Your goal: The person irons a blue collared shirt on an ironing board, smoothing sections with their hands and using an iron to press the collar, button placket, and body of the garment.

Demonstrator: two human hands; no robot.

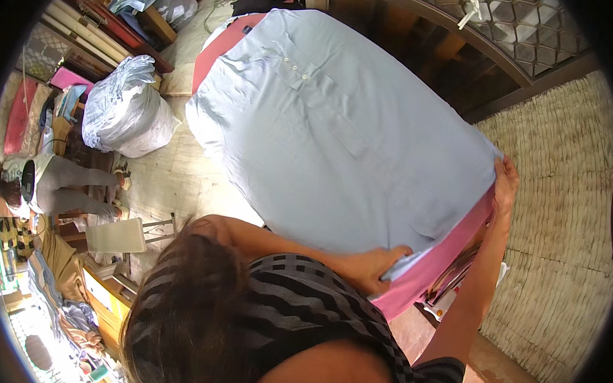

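A light blue shirt [343,145] lies spread over a padded table with a pink cover [412,288]. A short buttoned placket shows toward its far end. Along the near edge, my left hand [375,268] is closed on the shirt's hem, with the thumb on top of the cloth. My right hand [505,183] pinches the hem's right corner at the table's right edge. Between the two hands the hem runs slanting, and a strip of pink cover is bare beside it.
A large bundle of pale clothes [129,108] stands on the floor at left. Another person [74,185] is beyond it, near a small folding stool [116,236]. A dark wooden door frame with lattice [504,56] borders the table's far right; a woven mat [558,216] lies right.
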